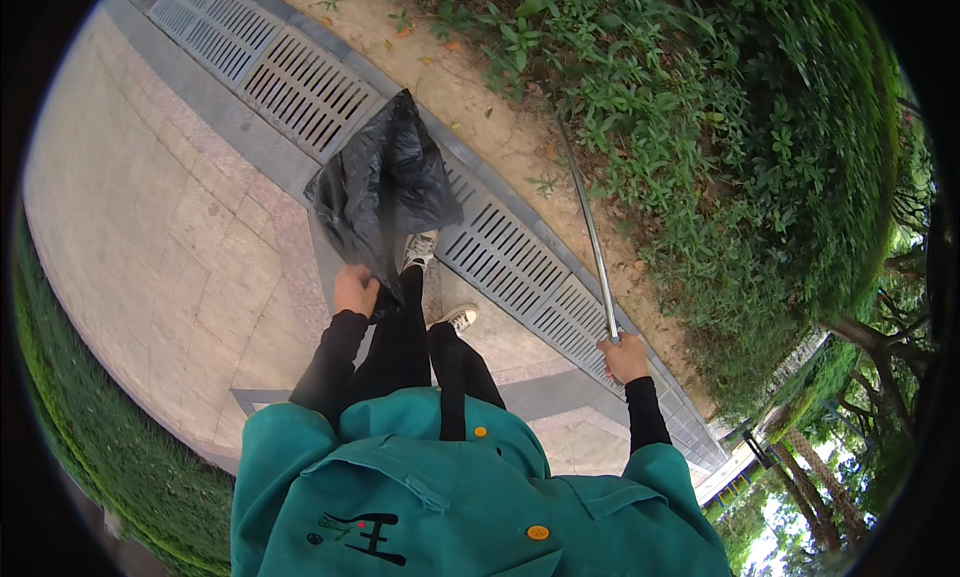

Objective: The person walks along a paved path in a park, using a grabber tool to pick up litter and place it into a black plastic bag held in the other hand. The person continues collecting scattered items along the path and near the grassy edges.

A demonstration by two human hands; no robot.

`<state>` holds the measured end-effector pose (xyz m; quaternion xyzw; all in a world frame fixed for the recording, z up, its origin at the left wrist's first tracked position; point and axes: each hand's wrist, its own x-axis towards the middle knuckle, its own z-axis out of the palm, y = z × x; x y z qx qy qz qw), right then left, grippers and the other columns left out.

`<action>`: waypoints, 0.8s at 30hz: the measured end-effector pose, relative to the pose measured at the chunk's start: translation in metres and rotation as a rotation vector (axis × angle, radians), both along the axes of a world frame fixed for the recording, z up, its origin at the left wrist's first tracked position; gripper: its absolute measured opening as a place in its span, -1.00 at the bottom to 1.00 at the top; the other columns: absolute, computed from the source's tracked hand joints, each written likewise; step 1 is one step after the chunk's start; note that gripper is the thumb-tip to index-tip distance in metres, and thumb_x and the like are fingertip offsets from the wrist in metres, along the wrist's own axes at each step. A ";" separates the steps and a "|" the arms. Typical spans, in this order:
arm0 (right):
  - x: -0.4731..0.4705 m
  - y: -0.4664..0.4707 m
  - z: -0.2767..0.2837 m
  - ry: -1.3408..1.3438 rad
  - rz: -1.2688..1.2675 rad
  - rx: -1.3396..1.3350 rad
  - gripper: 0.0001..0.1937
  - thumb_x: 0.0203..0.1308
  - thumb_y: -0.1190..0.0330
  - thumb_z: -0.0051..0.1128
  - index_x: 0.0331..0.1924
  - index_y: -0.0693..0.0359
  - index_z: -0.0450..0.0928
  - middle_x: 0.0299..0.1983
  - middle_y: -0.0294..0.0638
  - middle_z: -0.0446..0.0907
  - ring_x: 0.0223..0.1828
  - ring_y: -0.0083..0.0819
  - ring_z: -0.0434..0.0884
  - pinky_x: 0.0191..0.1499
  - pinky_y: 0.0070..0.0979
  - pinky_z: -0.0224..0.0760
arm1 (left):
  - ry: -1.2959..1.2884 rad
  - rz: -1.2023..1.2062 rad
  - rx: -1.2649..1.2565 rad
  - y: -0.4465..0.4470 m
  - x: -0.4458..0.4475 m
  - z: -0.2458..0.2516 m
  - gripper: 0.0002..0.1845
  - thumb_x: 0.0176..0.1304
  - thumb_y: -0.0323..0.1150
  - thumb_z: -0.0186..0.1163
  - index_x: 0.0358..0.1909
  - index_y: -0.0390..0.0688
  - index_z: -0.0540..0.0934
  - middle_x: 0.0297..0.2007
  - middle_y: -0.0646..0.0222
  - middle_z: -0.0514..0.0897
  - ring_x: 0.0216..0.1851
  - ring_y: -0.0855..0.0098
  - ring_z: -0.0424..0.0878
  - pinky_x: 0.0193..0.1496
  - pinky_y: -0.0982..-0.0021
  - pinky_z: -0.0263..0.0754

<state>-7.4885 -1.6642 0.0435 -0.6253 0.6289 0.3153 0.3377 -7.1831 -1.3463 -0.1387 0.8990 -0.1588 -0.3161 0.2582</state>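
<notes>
A black plastic bag (382, 179) hangs from my left hand (355, 289), which is closed around its gathered edge. The bag spreads forward over the drain covers and partly hides one of my shoes (420, 250). Out to the right, my right hand (625, 356) grips the near end of a long metal pick-up tool (592, 235). Its shaft reaches away over the bare soil towards the low plants. The far tip is thin and hard to make out among the leaves, so I cannot tell what it touches.
A line of slotted drain grates (502, 250) runs diagonally beside a grey kerb (517, 209). Beyond the kerb lies a strip of bare soil (480, 126) with fallen leaves, then dense green shrubs (675, 126). Stone paving (165, 202) extends left to a grass verge (97, 427).
</notes>
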 end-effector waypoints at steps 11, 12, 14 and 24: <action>-0.007 -0.003 -0.035 -0.031 -0.087 0.047 -0.67 -0.11 0.24 0.09 -0.57 0.46 0.46 -0.74 -0.03 0.48 -0.70 -0.27 0.56 -0.51 -0.41 0.45 | -0.008 -0.037 -0.052 0.002 -0.003 -0.003 -0.84 -0.18 -0.43 0.19 -0.52 -0.30 0.50 -0.43 0.06 0.49 -0.30 0.03 0.45 -0.24 0.14 0.34; -0.007 0.000 -0.035 -0.044 -0.082 0.045 -0.67 -0.12 0.23 0.11 -0.58 0.44 0.46 -0.75 -0.04 0.48 -0.73 -0.28 0.55 -0.53 -0.40 0.44 | -0.018 -0.055 -0.032 0.004 -0.003 -0.004 -0.84 -0.18 -0.43 0.19 -0.52 -0.30 0.51 -0.43 0.07 0.49 -0.30 0.03 0.45 -0.24 0.14 0.34; -0.004 0.008 -0.036 -0.014 -0.058 0.039 -0.67 -0.12 0.23 0.11 -0.59 0.43 0.46 -0.77 -0.05 0.47 -0.73 -0.29 0.54 -0.54 -0.40 0.44 | -0.033 -0.088 0.045 0.007 -0.002 -0.005 -0.83 -0.19 -0.43 0.20 -0.51 -0.29 0.52 -0.43 0.07 0.49 -0.31 0.04 0.46 -0.24 0.15 0.34; -0.019 0.013 -0.061 0.110 0.098 -0.166 -0.59 -0.17 0.09 0.15 -0.54 0.38 0.55 -0.53 0.11 0.56 -0.36 0.00 0.58 -0.27 -0.22 0.42 | -0.020 -0.084 0.005 0.010 -0.002 -0.001 -0.83 -0.18 -0.43 0.21 -0.50 -0.29 0.52 -0.44 0.07 0.49 -0.32 0.07 0.47 -0.25 0.18 0.36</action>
